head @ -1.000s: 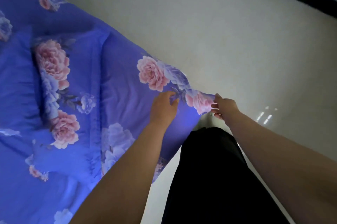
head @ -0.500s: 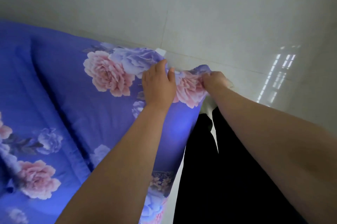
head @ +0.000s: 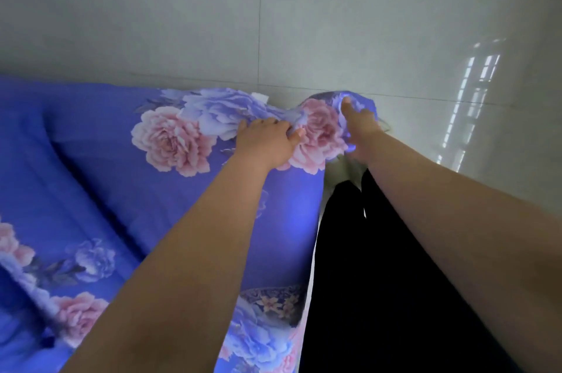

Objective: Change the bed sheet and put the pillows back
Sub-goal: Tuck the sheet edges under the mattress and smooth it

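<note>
here your left hand (head: 267,141) lies on the bed sheet (head: 121,184) near the bed's corner, palm down, with its fingers curled into a bunch of the cloth and its thumb pressed beside a big pink flower (head: 319,135), so it is grabbing the sheet. your right hand (head: 362,126) is just beside it, past the corner, and it is wrapped around the loose tip of the same sheet, with the thumb on top of the cloth and the other fingers hidden under it. so both hands are closed on one sheet, with the pink flower between them. the sheet is blue-purple with printed flowers and it covers the bed from the left edge of the view to the corner, then hangs down the side next to your legs in black trousers (head: 380,281). a small white bit (head: 260,96) pokes out behind the sheet at the far edge; you cannot tell what it is. count them: two hands, two bare arms, one sheet. on the sheet you can see three big pink flowers clearly, one by the corner, one to its left (head: 173,141), and one low on the left (head: 79,315), plus some pale purple ones. a long soft ridge (head: 76,190) runs under the cloth on the left, but you cannot tell if it is a pillow. the floor (head: 395,23) is pale shiny tile with a bright window glare (head: 471,99) on the right.
</note>
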`<action>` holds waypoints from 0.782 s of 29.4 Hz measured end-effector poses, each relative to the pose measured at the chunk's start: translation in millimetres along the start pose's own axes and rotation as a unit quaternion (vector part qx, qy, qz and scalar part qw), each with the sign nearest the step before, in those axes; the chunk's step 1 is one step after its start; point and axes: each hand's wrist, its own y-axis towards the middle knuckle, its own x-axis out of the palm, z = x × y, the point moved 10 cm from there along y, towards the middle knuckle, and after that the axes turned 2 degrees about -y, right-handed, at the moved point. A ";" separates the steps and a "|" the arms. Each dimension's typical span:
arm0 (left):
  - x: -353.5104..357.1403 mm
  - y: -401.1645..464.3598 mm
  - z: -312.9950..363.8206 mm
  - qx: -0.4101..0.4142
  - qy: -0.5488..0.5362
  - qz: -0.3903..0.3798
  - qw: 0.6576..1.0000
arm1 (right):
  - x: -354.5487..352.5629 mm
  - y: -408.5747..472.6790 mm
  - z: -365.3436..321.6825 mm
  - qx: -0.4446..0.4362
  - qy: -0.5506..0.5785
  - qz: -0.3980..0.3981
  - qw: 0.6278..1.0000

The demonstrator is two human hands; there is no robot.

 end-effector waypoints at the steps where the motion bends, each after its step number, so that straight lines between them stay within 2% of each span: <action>1: 1.2 3.3 2.8 0.003 0.005 -0.016 1.000 | -4.0 -6.3 3.4 -0.013 -0.053 0.027 0.998; 3: 4.5 7.7 5.9 -0.004 0.009 -0.058 0.998 | 0.2 -29.2 18.1 -0.017 -0.064 0.020 0.998; 6: 5.7 9.4 16.5 0.022 0.032 -0.106 0.994 | 42.4 -74.0 33.1 -0.067 0.003 -0.158 0.985; 10: -5.0 1.2 25.3 0.054 0.026 -0.106 0.993 | 67.7 -104.2 34.3 -0.239 -0.150 -0.229 0.932; 13: -4.0 -17.3 11.1 0.011 -0.090 -0.180 0.980 | 82.2 -131.0 39.5 -0.301 -0.233 -0.245 0.891; 14: -1.3 -27.1 3.1 0.001 -0.091 -0.211 0.973 | 88.6 -141.7 43.6 -0.302 -0.234 -0.257 0.888; 16: 6.3 -43.7 -16.2 -0.020 -0.004 -0.276 0.961 | 105.2 -150.4 54.6 -0.258 -0.211 -0.302 0.893; 18: 7.9 -56.9 -23.0 0.008 0.067 -0.285 0.956 | 119.1 -165.6 60.1 -0.241 -0.195 -0.335 0.890; 21: -2.7 -62.6 -8.3 0.089 -0.032 -0.203 0.975 | 130.2 -182.9 59.3 -0.268 -0.159 -0.326 0.893; 23: 12.7 -76.7 -9.7 0.082 -0.055 -0.272 0.957 | 140.2 -193.2 65.9 -0.256 -0.131 -0.366 0.885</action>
